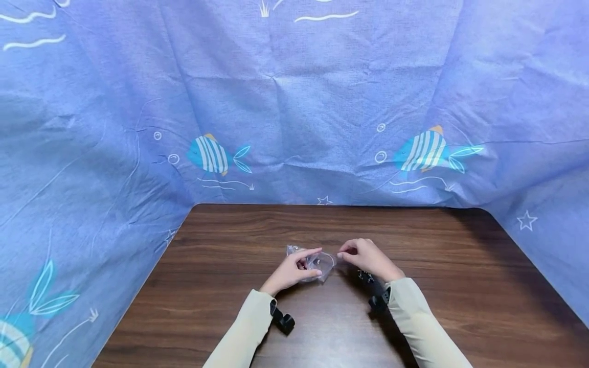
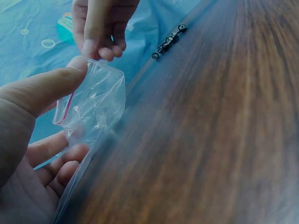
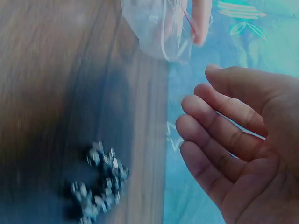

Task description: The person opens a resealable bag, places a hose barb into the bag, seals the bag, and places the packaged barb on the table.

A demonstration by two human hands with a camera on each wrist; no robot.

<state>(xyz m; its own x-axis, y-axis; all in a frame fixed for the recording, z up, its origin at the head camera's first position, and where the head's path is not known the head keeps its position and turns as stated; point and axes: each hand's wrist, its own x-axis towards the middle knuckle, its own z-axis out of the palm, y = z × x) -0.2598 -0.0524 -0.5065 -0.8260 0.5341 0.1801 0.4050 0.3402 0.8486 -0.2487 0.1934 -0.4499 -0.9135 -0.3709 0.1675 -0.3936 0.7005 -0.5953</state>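
Note:
My left hand holds a clear plastic zip bag between its thumb and fingers. In the left wrist view, a pink line runs along one edge of the zip bag. Just right of the bag is my right hand. Its fingers are loosely bent, and a gap parts them from the bag in the right wrist view. On the table below the right hand lies a curved, knobbly black-and-silver piece, blurred in that view. From above, the right forearm stands close beside this piece.
Both hands work over a dark brown wooden table. Blue cloth printed with fish hangs behind it and at both sides. Black camera straps sit on the wrists, over light sleeves.

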